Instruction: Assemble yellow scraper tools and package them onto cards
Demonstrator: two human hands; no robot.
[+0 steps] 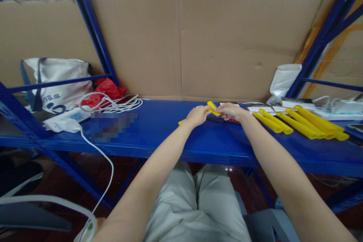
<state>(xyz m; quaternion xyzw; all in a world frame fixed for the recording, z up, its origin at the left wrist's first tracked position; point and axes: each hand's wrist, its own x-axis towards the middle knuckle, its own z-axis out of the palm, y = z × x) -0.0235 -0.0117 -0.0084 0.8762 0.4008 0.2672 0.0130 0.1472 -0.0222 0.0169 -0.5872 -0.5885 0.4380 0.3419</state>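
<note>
Over the blue shelf top, my left hand (196,116) and my right hand (231,111) meet at a small yellow strip (213,108). Fingers of both hands are closed on it from either side, and they cover part of it. A further bit of yellow material (182,121) shows beside my left wrist; whether it belongs to the same strip I cannot tell. Beneath my right hand lies something dark with red on it, mostly hidden. To the right of that hand, several yellow tubes (300,123) lie side by side, their near ends pointing toward me.
On the left of the blue shelf (159,136) are a power strip (69,119), coiled white cables (124,104), a red plastic bag (109,89) and a white cloth bag (64,79). White-and-dark boxes (296,103) sit behind the tubes. Cardboard (221,45) walls the back.
</note>
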